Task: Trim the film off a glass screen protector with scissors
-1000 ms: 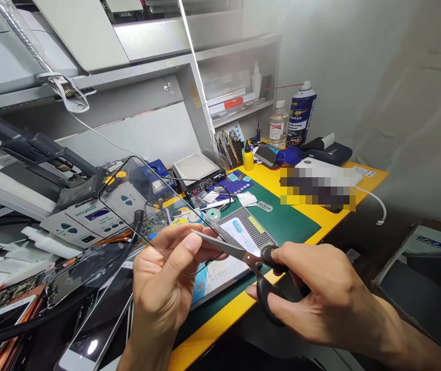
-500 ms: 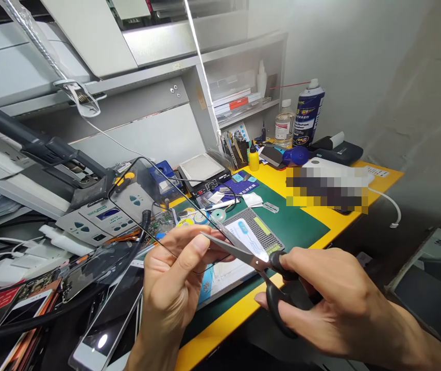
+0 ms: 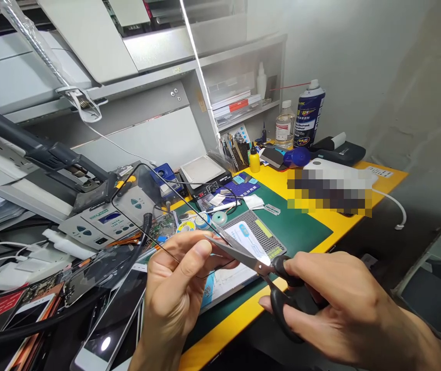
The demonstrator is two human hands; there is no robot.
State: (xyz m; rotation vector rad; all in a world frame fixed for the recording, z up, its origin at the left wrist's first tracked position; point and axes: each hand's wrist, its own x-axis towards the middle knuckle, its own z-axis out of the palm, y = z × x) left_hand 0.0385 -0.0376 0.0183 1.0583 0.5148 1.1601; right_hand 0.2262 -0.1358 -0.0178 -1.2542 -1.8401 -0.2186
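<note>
You are pinching the lower edge of a clear, black-bordered phone screen panel point(image 3: 159, 207) in your left hand point(image 3: 180, 291), with thumb and fingers closed on it, and the panel is rising at a tilt away from the hand toward the bench's far side. Your right hand point(image 3: 346, 304) is clamped on the black loop handles of a pair of scissors point(image 3: 243, 262), and their steel blades are reaching across to the panel's edge just beside your left thumb. The blades are lying almost together; you cannot confirm from this view whether they are closing on anything.

Hazard: the blade tips are working close to your left thumb, so a slip or sudden closure could cut it. Cause: the thin panel edge is offering the blades little purchase. Hazard: the panel may crack or chip. Cause: the scissors are levering against an unsupported sheet, with only your pinch resisting them.

Beyond your left hand, a black cable point(image 3: 147, 229) is arching close to the panel, and a snag could jerk your grip. Below that hand, loose phones point(image 3: 104, 330) are lying where a dropped panel could strike them. Past your right hand, a green work mat point(image 3: 298, 232) is carrying small loose parts that a falling panel could scatter.
</note>
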